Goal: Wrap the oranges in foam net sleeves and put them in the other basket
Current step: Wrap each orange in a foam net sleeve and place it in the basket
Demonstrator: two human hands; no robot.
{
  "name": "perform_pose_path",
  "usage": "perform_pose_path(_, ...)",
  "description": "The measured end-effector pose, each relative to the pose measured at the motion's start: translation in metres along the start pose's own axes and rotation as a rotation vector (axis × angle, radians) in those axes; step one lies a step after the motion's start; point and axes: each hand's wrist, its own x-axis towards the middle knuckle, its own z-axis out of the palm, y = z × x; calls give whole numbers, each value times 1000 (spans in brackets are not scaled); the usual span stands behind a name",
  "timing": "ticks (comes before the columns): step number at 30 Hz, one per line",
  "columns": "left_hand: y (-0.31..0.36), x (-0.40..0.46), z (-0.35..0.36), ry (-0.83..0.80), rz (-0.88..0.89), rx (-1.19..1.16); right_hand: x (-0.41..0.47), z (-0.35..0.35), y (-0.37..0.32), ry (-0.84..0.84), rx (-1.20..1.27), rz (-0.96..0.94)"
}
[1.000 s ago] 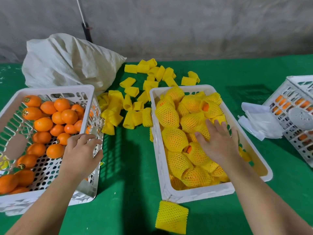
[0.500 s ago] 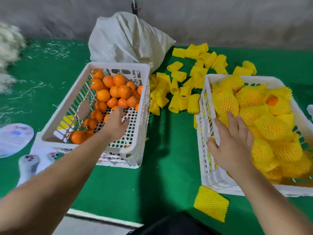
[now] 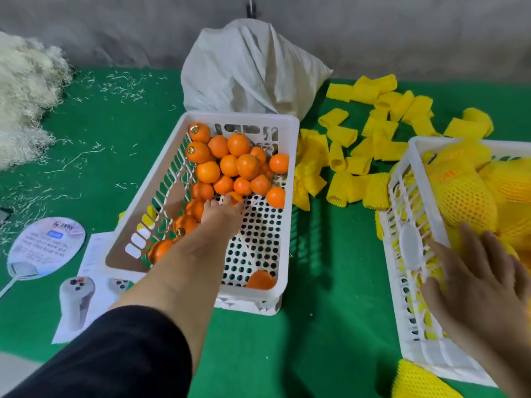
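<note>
The left hand (image 3: 222, 212) reaches deep into the left basket (image 3: 283, 248), its fingers curling over a small orange (image 3: 234, 197) at the edge of the heap; whether they have closed on it I cannot tell. A sound pick probably means cupping this one fruit from above and lifting straight up, so its neighbours do not roll. The oranges (image 3: 230, 165) are smooth, bright and bare, bunched at the far end, a few strayed nearer. The right hand (image 3: 477, 285) lies flat and spread on the rim of the right basket (image 3: 413, 254), full of netted fruit. Loose foam net sleeves (image 3: 353, 165) litter the green table (image 3: 330, 326) between the baskets.
</note>
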Motion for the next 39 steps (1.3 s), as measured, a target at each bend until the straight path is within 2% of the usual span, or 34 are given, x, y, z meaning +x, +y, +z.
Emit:
perform_pose_path(2, -1, 6, 9, 10, -16, -9, 4, 4, 2, -8, 12, -6)
perform_pose_path(5, 1, 10, 22, 175, -24, 8, 6, 9, 14, -120, 33, -9)
perform_pose_path(7, 4, 12, 21, 214, -27, 28, 4, 10, 19, -202, 31, -49)
perform_pose_path(11, 8, 2, 11, 177, -23, 12, 6, 0, 1, -92, -46, 38)
perform_pose_path(15, 9, -14, -20, 276, 9, -310, 6, -9, -8, -125, -50, 28)
perform_pose_path(17, 15, -29, -39, 355, 63, -593, 7, -14, -8, -150, -67, 33)
perform_pose_path(20, 35, -68, -59, 562, 131, -981, 7, -20, -12, -162, -80, 18)
perform_pose_path(22, 50, -99, -64, 751, 165, -1135, 6, -25, -13, -172, -67, 9)
perform_pose_path(24, 59, -120, -67, 883, 203, -1183, 4, -27, -14, -185, -56, 0)
perform_pose_path(26, 62, -118, -77, 884, 196, -1124, 5, -29, -15, -221, -61, -4)
perform_pose_path(28, 64, -104, -98, 775, 152, -1197, 6, -29, -14, -258, -64, 2)
perform_pose_path(30, 66, -93, -119, 639, 197, -1272, 5, -31, -13, -278, -76, 2)
perform_pose_path(32, 68, -83, -130, 575, 244, -1036, 3, -31, -13, -271, -89, 5)
perform_pose_path(35, 64, -76, -123, 478, 181, -512, 3, -30, -13, -240, -59, 17)
perform_pose_path(37, 53, -78, -112, 407, 180, -482, 4, -30, -13, -227, -51, 18)
perform_pose_path(39, 48, -86, -101, 486, 267, -462, 4, -31, -15, -220, -46, 6)
